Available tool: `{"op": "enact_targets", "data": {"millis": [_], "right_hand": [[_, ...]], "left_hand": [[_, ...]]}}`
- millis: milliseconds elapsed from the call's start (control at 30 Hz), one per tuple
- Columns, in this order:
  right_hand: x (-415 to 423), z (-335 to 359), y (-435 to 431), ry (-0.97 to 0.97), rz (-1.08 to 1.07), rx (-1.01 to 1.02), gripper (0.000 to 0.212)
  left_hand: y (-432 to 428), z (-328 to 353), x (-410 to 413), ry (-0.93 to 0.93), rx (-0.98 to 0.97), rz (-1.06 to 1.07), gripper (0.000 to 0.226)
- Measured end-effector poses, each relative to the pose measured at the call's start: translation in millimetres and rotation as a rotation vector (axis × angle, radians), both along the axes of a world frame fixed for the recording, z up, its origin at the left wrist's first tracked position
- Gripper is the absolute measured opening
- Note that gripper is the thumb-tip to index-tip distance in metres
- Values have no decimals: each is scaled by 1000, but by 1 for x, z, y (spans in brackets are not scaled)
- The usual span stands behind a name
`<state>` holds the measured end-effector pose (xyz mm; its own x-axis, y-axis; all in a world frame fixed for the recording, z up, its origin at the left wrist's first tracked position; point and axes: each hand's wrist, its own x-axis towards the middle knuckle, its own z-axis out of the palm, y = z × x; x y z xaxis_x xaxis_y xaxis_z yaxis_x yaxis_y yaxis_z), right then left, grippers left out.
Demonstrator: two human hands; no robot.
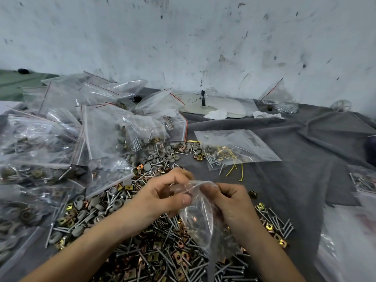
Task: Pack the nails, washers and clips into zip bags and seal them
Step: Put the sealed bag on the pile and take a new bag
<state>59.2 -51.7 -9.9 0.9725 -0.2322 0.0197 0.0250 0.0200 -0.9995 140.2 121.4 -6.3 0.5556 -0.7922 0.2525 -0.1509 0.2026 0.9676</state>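
I note both hands over the near edge of the bench. The left hand [162, 197] pinches the mouth of a clear zip bag [200, 220] between thumb and fingers. The right hand [232, 202] pinches the same rim opposite. The bag hangs over a loose heap of nails [234, 268] and clips [153, 257]. Grey washers [117, 204] lie toward the left. Filled bags [61, 139] are stacked along the left edge, on grey cloth [295, 143].
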Motion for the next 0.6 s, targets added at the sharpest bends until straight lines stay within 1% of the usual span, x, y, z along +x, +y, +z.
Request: {"op": "enact_targets", "data": {"millis": [67, 100, 167, 267, 333, 367, 433, 467, 500, 567, 600], "right_hand": [[0, 0, 1, 8, 8, -21, 71], [0, 0, 1, 11, 13, -17, 69], [0, 1, 1, 13, 24, 11, 66], [1, 1, 0, 14, 31, 13, 76], [2, -1, 1, 29, 56, -1, 79], [3, -2, 1, 42, 78, -5, 74], [3, -1, 2, 66, 117, 8, 52], [2, 0, 2, 77, 144, 19, 46], [1, 0, 3, 88, 164, 26, 46], [1, 1, 5, 119, 191, 26, 54], [1, 1, 7, 136, 196, 23, 65]], "left_hand": [[0, 1, -1, -75, 74, 27, 19], [0, 1, -1, -80, 87, 38, 17], [0, 1, -1, -4, 32, 11, 18], [-2, 1, -2, 133, -76, -25, 28], [-2, 0, -2, 242, -145, -41, 29], [-3, -1, -1, 303, -171, -55, 30], [-3, -3, 0, 403, -199, -81, 32], [-2, -3, 0, 438, -212, -94, 32], [-2, -4, 0, 461, -230, -111, 31], [-2, -5, 1, 490, -267, -175, 25], [-3, -5, 1, 506, -290, -229, 20]]}}
